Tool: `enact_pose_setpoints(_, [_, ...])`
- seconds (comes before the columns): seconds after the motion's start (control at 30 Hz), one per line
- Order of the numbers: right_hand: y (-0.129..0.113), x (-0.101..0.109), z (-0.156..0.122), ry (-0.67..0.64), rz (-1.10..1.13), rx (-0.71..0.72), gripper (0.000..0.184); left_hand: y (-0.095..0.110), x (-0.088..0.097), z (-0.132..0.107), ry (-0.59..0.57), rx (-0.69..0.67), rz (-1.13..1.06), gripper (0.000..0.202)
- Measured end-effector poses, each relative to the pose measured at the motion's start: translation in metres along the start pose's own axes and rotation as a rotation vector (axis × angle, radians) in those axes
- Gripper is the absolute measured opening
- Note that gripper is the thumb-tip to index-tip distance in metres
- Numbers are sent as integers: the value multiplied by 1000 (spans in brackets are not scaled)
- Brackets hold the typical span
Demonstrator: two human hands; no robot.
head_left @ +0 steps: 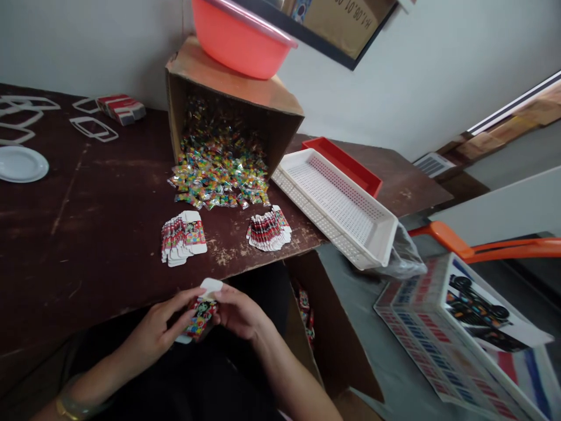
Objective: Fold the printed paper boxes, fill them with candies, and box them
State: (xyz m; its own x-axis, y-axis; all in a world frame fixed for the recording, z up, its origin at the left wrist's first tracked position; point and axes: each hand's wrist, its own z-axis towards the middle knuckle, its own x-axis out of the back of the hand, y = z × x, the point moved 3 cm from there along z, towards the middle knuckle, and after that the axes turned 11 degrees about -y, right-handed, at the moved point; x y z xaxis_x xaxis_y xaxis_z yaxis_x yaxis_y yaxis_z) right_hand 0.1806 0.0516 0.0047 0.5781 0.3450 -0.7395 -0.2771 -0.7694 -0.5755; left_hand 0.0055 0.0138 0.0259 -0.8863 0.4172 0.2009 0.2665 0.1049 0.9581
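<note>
Both hands hold one small printed card box (200, 313) just below the near edge of the dark brown table (87, 234). My left hand (158, 330) grips its left side, fingers curled. My right hand (236, 313) pinches its right side by the white flap. On the table ahead lie two stacks of flat printed box blanks, one at the left (183, 237) and one at the right (269, 228). Behind them a cardboard box (232, 96) lies on its side, spilling a heap of wrapped candies (219, 175).
A salmon plastic basin (239, 38) sits on the tipped box. A white perforated tray (337, 204) and a red tray (346, 161) overhang the table's right edge. A white plate (20, 164) and white cut-outs (94, 128) lie far left. An open carton (324, 327) and stacked printed boxes (460, 333) stand at right.
</note>
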Motion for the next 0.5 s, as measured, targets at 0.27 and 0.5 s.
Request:
enact_pose_setpoints(0.27, [37,-4,0,11,-427,7,32,-27,-14,-23,72,181,-314,14])
enact_pose_setpoints(0.5, [43,-38,-1,65,-944,323,28,-37,-13,-30,67,375,-840,64])
